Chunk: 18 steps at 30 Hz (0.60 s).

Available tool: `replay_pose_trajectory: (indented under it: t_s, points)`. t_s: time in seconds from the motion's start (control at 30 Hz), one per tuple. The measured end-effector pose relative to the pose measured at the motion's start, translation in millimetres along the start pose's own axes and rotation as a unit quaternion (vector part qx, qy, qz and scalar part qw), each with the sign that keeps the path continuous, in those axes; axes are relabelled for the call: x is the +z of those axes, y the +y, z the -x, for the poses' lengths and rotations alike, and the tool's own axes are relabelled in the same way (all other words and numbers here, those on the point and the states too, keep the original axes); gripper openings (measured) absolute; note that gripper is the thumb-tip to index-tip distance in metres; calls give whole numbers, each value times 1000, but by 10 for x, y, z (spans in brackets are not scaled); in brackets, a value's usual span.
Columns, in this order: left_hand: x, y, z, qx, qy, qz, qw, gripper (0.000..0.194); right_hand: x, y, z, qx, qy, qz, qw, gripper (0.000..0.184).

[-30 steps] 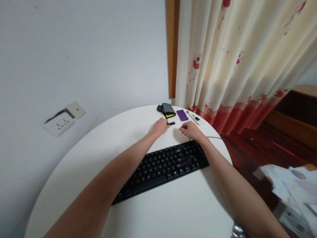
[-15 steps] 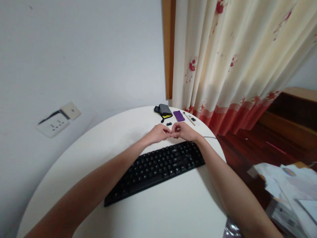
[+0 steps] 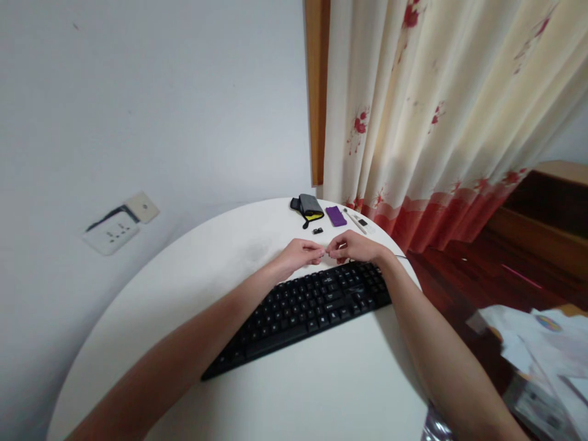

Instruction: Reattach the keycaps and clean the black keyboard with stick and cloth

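Just past the back edge of a black keyboard (image 3: 312, 306), my left hand (image 3: 301, 254) and my right hand (image 3: 353, 246) face each other in the air. Both are closed, with thumb and fingers pinched together and the fingertips almost meeting. Whatever lies between the fingertips is too small to make out. A pair of small black pieces, which look like keycaps (image 3: 318, 231), lies on the white table (image 3: 275, 392) beyond my hands. My forearms cross over the keyboard's left and right ends and hide parts of it.
Behind the hands lie a folded grey and yellow cloth (image 3: 310, 206), a purple cloth or pouch (image 3: 335, 215) and a slim brush-like tool (image 3: 356, 222). A wall (image 3: 206, 110) with sockets borders the left, a floral curtain (image 3: 413, 122) the back. Papers (image 3: 537, 343) are at lower right.
My fingertips have drawn slightly apart, the right hand shifting a little to the right. The whole view has moved slightly; keyboard and small things keep their places on the table.
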<state>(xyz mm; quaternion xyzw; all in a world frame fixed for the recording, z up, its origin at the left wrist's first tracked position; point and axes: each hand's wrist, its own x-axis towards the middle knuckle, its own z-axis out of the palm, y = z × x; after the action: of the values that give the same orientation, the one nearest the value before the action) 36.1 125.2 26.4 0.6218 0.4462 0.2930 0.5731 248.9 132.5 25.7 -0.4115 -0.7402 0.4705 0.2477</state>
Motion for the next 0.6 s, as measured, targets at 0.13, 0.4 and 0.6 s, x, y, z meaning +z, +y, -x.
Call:
replay_pose_trajectory:
  t_s: [0.13,0.4,0.6]
  points:
    - [11,8,-9,-12,14,-55,998,25,-51,57,6,21,-4,47,999,21]
    - [135,36,70,72,-8,-258,963,8,-73,99,7,-7,-35,124,992,20]
    - [180,-38,46,123,0,-326,937,12,-81,72,31,-8,-56,153,987,22]
